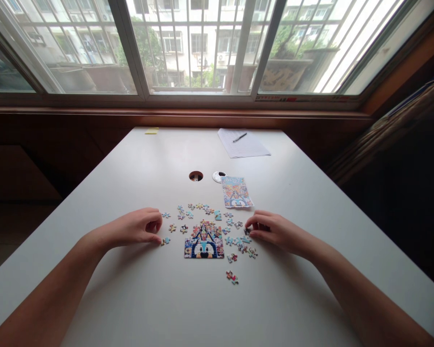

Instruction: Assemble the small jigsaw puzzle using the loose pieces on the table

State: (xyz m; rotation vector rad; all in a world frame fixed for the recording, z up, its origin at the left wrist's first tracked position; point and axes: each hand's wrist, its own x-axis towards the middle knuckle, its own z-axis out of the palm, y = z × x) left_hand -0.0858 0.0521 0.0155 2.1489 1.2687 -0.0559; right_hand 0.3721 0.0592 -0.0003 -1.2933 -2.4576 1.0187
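A partly assembled jigsaw puzzle [204, 246] lies on the white table, showing a blue cartoon dog's face along its straight bottom edge. My left hand [139, 227] rests left of it, fingers curled and thumb apart, with nothing visible between them. Its thumb tip is beside a loose blue-and-tan piece [165, 241]. On the other side, my right hand [275, 230] pinches a dark puzzle piece [247, 232] between thumb and fingers, close to the table. Loose pieces [241, 246] are scattered above and to the right of the assembled part.
A picture sheet [236, 192] matching the puzzle lies behind the pieces. Farther back are a cable hole [196, 176], its round cover [219, 176], papers [244, 144] with a pen [239, 138], and a yellow note [152, 130]. Beyond the table is a barred window.
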